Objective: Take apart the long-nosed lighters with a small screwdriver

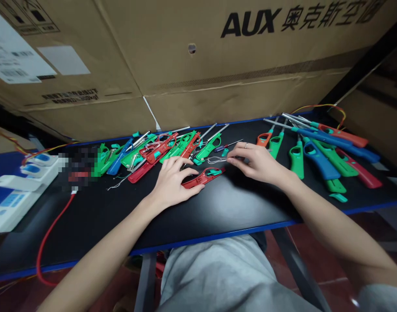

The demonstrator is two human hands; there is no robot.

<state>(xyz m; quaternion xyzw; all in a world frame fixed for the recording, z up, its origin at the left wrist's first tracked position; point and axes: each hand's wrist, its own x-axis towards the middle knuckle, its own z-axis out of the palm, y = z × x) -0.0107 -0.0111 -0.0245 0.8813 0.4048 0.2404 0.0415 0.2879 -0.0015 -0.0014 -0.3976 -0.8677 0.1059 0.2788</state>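
Note:
A red lighter casing half [211,177] lies on the black shelf, its inside facing up and a green trigger piece [215,172] in it. My left hand [174,178] steadies its left end, thumb and fingers on either side. Thumb and forefinger of my right hand [255,161] are pinched together at the end of thin white wires [216,160], right of the casing. The fingertips partly hide what they pinch. Just beyond lies a small dark purple part [219,148] with a thin metal rod. Opened red casings [159,149] and green casings [211,146] lie jumbled past my left hand.
Whole long-necked lighters, among them a blue one [321,160] and a red one [360,169], lie at the right. A white power strip [29,190] with a red cable [50,229] is at the left. A large cardboard box [198,73] stands behind.

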